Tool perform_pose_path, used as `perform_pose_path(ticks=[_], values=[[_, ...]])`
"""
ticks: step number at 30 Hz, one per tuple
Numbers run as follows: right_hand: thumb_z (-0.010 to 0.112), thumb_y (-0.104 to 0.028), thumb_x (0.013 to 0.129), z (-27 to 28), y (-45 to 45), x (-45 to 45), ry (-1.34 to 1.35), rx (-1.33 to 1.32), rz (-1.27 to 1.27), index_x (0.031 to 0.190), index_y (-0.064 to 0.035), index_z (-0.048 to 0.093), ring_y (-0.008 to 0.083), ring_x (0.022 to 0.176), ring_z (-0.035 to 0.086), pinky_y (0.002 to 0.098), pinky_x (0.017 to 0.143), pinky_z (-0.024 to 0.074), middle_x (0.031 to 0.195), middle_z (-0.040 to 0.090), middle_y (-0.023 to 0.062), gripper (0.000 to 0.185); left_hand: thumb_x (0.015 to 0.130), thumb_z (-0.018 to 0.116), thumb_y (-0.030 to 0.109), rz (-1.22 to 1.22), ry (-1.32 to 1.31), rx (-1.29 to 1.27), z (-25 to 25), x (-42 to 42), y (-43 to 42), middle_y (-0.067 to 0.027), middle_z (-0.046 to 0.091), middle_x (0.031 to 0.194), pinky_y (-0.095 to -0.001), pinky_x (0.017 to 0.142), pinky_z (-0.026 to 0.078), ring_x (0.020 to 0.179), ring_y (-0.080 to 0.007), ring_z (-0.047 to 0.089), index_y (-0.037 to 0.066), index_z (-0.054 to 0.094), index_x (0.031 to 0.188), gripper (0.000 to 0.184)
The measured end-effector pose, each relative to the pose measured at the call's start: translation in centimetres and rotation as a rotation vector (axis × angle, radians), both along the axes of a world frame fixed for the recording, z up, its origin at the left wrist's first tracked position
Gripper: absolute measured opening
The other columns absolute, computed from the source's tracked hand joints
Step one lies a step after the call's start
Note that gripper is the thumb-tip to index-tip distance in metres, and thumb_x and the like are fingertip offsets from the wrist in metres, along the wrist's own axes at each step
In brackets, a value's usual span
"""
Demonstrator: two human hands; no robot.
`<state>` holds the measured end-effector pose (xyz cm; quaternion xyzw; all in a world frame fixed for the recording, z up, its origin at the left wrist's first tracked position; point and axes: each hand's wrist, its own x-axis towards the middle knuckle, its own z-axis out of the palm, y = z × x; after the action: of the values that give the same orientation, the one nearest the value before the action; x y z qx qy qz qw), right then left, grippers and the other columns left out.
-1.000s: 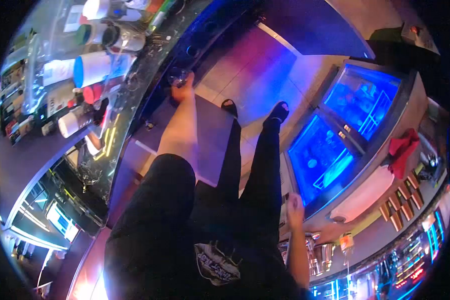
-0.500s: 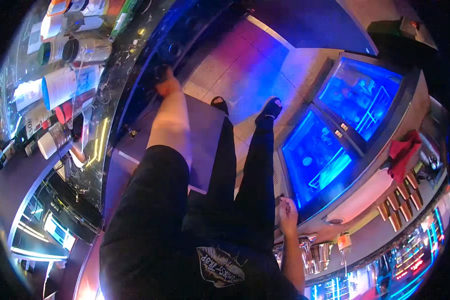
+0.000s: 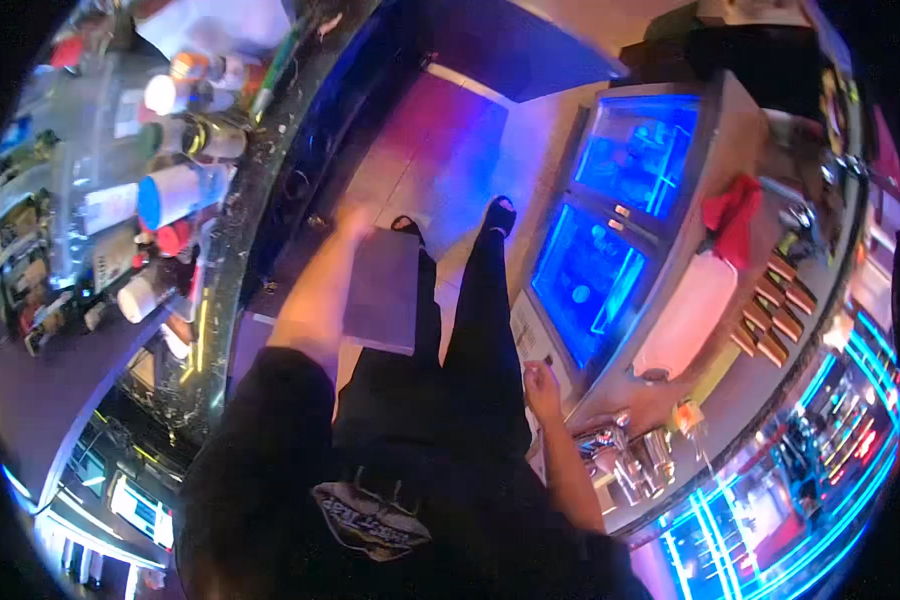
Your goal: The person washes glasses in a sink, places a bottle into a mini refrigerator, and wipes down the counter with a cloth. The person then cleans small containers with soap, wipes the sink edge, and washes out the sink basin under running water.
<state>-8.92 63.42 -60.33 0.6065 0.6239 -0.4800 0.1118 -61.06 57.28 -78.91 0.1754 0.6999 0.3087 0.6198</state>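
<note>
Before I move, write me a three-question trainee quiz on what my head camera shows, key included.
1. True or false: the cooler is lit blue inside.
2. Which is nearest the flat purplish panel?
A) the right hand
B) the left hand
C) the red cloth
3. What colour are the trousers?

Key: 1. True. 2. B; it is blurred, near the panel's upper corner. 3. Black.
</note>
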Motion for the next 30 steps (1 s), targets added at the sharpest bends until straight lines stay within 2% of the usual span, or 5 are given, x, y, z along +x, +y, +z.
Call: perform_pose_path(ticks=[6, 14, 21, 27, 30], values=[[0.064, -0.038, 0.096, -9.1, 2.2, 2.8, -0.115, -0.104, 0.087, 0.112, -0.0057, 0.076, 0.0281, 0.072, 0.067, 0.0402, 0.069, 0.0532, 0.086, 0.075, 0.012, 0.038, 0.09, 0.082, 0.039, -0.832, -0.337, 0.436, 17.8, 5.7, 2.9, -0.005, 0.077, 0.104, -0.0349, 0.083, 0.055, 0.089, -0.0192, 0.068, 0.005, 0.079, 0.107, 0.039], [0.062, -0.037, 0.096, -12.1, 10.3, -3.7, 0.04, 0.265, -0.253, 0.103, -0.0055, 0.077, 0.0325, 0.079, 0.068, 0.0439, 0.075, 0.0553, 0.089, 0.076, 0.0152, 0.036, 0.085, 0.078, 0.022, -1.059, 0.008, 0.559, 18.6, -2.1, 9.7, -0.0067, 0.071, 0.095, -0.0374, 0.086, 0.053, 0.088, -0.0276, 0.065, 0.01, 0.075, 0.102, 0.02], [0.062, -0.038, 0.097, -9.7, 17.0, -4.8, 0.114, -0.031, -0.326, 0.094, -0.007, 0.074, 0.0266, 0.073, 0.067, 0.0393, 0.066, 0.054, 0.084, 0.072, 0.0116, 0.034, 0.07, 0.085, 0.049, -1.834, 0.858, -0.545, 21.9, -9.4, 24.1, -0.0076, 0.08, 0.101, -0.0505, 0.076, 0.058, 0.085, -0.0398, 0.072, 0.018, 0.08, 0.106, 0.048], [0.063, -0.04, 0.098, -9.5, 24.9, -4.9, 0.09, -0.251, -0.392, 0.095, -0.0117, 0.073, 0.0199, 0.07, 0.065, 0.0367, 0.06, 0.0532, 0.083, 0.069, 0.0065, 0.031, 0.086, 0.075, 0.039, -1.193, 1.197, 0.559, 24.3, -4.9, 40.5, -0.0197, 0.057, 0.147, -0.0524, 0.096, 0.056, 0.126, -0.0417, 0.061, 0.013, 0.052, 0.152, 0.074], [0.062, -0.044, 0.098, -5.6, 26.3, -5.0, 0.129, -0.51, -0.566, 0.105, -0.0177, 0.075, 0.0199, 0.074, 0.063, 0.0389, 0.063, 0.0539, 0.088, 0.068, 0.0031, 0.03, 0.086, 0.074, 0.041, -0.989, 1.267, 0.507, 23.8, -1.2, 49.6, -0.0237, 0.059, 0.135, -0.0517, 0.093, 0.056, 0.119, -0.0427, 0.062, 0.007, 0.051, 0.151, 0.077]])
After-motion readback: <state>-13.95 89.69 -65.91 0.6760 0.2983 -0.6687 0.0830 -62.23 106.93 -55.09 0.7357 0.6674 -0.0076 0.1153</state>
